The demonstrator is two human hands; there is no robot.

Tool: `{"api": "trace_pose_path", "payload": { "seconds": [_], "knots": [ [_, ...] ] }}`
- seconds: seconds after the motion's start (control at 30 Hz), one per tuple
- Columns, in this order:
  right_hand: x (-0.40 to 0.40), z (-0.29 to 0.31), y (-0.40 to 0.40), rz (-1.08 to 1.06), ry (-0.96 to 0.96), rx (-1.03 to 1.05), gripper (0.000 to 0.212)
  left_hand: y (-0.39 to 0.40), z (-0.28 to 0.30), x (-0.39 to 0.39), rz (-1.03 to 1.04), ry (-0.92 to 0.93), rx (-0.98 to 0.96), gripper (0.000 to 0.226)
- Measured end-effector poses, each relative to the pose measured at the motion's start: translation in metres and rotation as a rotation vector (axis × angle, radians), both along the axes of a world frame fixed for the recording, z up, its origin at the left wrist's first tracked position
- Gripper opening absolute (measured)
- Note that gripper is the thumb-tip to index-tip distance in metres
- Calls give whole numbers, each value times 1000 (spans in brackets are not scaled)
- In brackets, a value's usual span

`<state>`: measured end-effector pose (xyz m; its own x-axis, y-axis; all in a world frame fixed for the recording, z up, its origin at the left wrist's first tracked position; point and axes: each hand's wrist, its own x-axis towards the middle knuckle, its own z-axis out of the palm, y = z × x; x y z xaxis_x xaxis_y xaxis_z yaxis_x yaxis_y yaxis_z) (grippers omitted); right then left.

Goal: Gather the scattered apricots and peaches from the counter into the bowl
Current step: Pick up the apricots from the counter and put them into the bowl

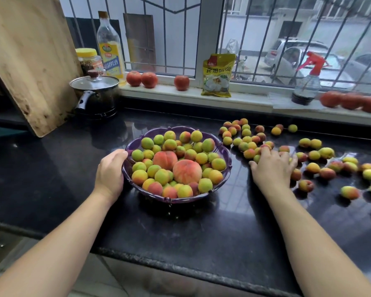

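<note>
Both forearms stretched forward over dark counter (51, 168). Left hand (109, 170) at left rim of purple bowl (222, 149), fingers curled against rim. Right hand (271, 168) palm down, fingers spread over loose apricots (313, 168) right of bowl; whether any is held, cannot tell. Bowl heaped with apricots, two peaches (187, 171) on top. Pot (95, 97), cutting board (28, 58) back left; tomatoes (181, 82), bottle (110, 45) on sill

A large wooden cutting board (28, 58) leans at the far left, with a lidded steel pot (95, 94) beside it and a yellow-capped jar (89, 60) and a cooking wine bottle (109, 47) behind the pot. Along the windowsill (244, 97) sit red tomatoes (141, 79), a yellow food packet (217, 76) and a red-topped spray bottle (307, 82). Through the barred window, parked cars (304, 63) show outside.
</note>
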<state>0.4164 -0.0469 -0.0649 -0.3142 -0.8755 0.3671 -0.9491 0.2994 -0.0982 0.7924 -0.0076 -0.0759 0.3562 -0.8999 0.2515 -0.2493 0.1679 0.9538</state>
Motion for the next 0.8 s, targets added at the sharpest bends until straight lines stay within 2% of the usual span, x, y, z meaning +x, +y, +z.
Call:
{"api": "trace_pose_path", "payload": {
  "seconds": [0.07,0.13,0.27,0.33,0.43,0.5,0.6,0.73,0.8],
  "knots": [
    [-1,1,-1,-2,-5,-53,32,-1,-1,1,-6,5,-3,40],
    [-1,7,3,59,-118,-148,30,0,0,1,-7,11,-3,39],
    [14,41,27,447,-610,-332,32,3,5,-3,-5,-5,-11,36],
    [32,66,41,647,-794,-222,28,4,7,-4,0,-4,-7,35],
    [63,95,56,859,-928,155,27,3,7,-3,-1,6,10,36],
    [80,106,62,935,-942,284,27,3,7,-2,-5,-1,9,36],
    [96,111,60,923,-915,422,28,3,7,-2,3,-14,13,36],
    [112,107,55,870,-519,510,24,1,7,-3,0,0,10,42],
    [125,105,59,869,-413,514,24,1,7,-2,6,-12,3,44]
  ]
}}
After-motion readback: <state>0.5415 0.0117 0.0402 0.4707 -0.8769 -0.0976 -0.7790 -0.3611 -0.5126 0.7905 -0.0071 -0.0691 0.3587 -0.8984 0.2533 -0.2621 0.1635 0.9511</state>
